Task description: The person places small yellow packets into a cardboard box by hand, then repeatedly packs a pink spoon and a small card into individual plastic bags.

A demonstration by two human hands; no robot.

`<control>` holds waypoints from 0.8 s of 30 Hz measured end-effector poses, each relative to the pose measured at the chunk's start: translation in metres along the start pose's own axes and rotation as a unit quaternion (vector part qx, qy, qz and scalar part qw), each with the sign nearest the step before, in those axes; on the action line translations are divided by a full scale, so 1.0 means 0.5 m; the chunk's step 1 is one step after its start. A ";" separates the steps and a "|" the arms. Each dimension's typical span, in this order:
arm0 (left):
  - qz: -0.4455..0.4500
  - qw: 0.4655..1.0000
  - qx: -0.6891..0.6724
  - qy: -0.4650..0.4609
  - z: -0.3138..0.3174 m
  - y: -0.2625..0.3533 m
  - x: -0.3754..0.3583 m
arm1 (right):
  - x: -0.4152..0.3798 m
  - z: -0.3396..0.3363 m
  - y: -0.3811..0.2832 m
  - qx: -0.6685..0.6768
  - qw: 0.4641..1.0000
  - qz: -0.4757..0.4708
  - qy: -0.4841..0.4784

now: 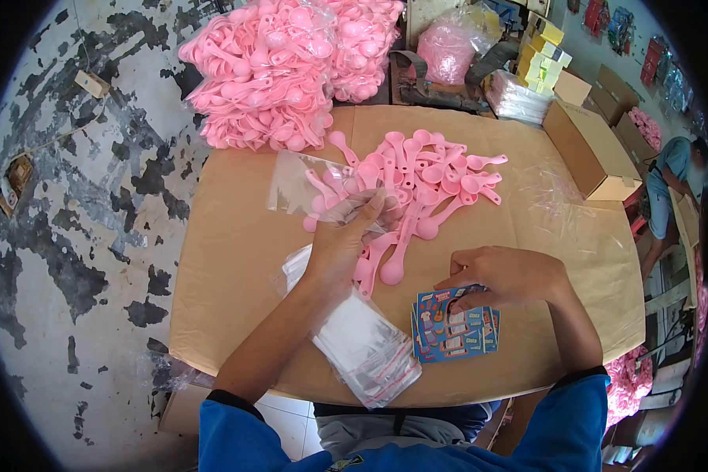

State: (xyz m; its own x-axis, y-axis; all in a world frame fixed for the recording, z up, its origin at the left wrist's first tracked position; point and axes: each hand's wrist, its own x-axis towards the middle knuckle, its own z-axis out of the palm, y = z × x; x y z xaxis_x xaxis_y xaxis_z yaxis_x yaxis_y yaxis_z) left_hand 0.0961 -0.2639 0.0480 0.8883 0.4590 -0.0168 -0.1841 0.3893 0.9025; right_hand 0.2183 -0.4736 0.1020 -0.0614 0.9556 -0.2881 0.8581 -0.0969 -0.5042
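My left hand (352,240) pinches a clear plastic bag (291,185), which extends to the left over part of a pile of pink spoons (429,173). With its fingers bent, my right hand (499,275) rests on the upper edge of a stack of blue printed cards (452,330); whether it grips the top card cannot be made out. Between my forearms, a stack of clear bags (362,338) lies slanted near the table's front edge, just left of the cards.
Large bags of pink spoons (263,71) stand at the back left of the paper-covered table (236,236). An open cardboard box (594,149) sits at the back right, near yellow boxes (543,55). Another person (669,189) is at the far right.
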 end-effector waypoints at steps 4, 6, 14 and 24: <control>-0.011 1.000 -0.018 -0.009 0.004 0.005 -0.003 | -0.006 -0.011 0.007 0.040 0.996 -0.050 0.066; -0.013 0.999 -0.020 -0.021 0.003 0.006 -0.005 | -0.007 -0.016 0.028 0.103 0.983 -0.051 0.141; 0.009 1.000 -0.014 -0.010 0.014 -0.003 -0.009 | 0.066 0.019 0.015 0.275 0.897 0.068 0.339; 0.029 0.995 -0.007 -0.098 0.017 -0.032 -0.013 | 0.072 0.029 0.007 0.372 0.880 0.036 0.293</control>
State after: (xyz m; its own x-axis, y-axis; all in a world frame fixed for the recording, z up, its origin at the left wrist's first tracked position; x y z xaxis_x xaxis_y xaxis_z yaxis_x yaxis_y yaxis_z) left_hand 0.0971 -0.2798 0.0375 0.9403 0.3180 0.1212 -0.2431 0.3786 0.8931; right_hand 0.2118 -0.4438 0.0780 0.4396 0.8980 0.0185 0.2649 -0.1100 -0.9580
